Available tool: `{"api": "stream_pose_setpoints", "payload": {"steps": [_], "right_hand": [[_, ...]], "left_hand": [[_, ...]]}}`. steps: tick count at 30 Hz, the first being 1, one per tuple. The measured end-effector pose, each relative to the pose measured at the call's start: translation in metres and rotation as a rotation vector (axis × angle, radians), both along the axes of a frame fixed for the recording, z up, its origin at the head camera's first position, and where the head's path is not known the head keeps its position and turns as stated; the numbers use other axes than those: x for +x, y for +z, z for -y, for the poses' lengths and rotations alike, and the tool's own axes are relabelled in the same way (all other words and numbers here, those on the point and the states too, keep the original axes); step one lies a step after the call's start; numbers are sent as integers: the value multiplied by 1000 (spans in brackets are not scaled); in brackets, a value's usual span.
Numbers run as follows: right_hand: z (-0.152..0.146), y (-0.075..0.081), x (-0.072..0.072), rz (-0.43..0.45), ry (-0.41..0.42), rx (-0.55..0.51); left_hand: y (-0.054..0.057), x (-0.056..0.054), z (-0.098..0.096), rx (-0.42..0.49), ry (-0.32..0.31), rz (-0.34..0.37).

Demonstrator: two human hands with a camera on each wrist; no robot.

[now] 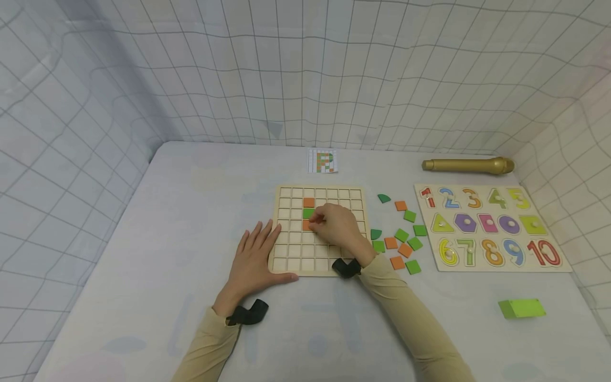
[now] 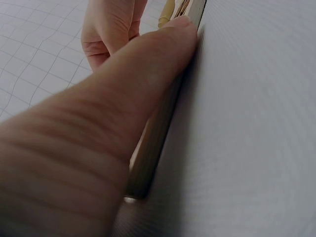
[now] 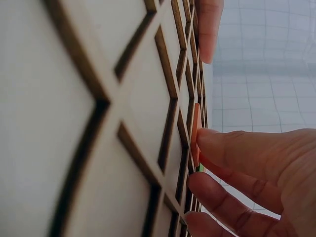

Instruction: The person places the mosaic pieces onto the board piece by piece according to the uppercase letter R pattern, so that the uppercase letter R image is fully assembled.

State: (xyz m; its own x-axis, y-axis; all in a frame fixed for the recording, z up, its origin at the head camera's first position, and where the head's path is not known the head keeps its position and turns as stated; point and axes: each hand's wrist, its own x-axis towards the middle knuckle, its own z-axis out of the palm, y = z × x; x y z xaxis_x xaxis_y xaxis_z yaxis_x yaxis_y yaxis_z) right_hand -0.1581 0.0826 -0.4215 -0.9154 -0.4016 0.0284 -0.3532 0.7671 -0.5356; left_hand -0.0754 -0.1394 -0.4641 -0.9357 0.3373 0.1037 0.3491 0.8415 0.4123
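Note:
A wooden grid board (image 1: 294, 250) lies on the table. My right hand (image 1: 335, 227) reaches over its middle and pinches an orange square tile (image 3: 195, 140) between thumb and fingers, low in a cell. Directly above that tile, a green square tile (image 1: 307, 213) and another orange tile (image 1: 308, 202) fill cells of the same column. My left hand (image 1: 253, 260) rests at the board's near left corner with fingers spread, the thumb along the front edge. In the left wrist view its thumb (image 2: 163, 47) lies against the board's side. A small card (image 1: 323, 161) with a coloured grid pattern lies behind the board.
Several loose green and orange squares (image 1: 397, 262) lie right of the board, with dark green quarter-round pieces (image 1: 384, 198). Farther right are a number and shape puzzle (image 1: 477, 255), a gold microphone (image 1: 468, 165) behind it and a green block (image 1: 522, 308) in front.

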Motion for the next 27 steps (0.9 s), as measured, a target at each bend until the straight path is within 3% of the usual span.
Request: {"api": "stream_pose_setpoints", "payload": {"steps": [11, 18, 27], "right_hand": [[-6, -4, -1, -27, 28, -11], [-14, 3, 0, -16, -14, -68], [-43, 14, 4, -147, -55, -159]], "left_hand": [[2, 0, 0, 4, 0, 7], [0, 0, 0, 0, 4, 12], [1, 0, 0, 1, 0, 4]]}}
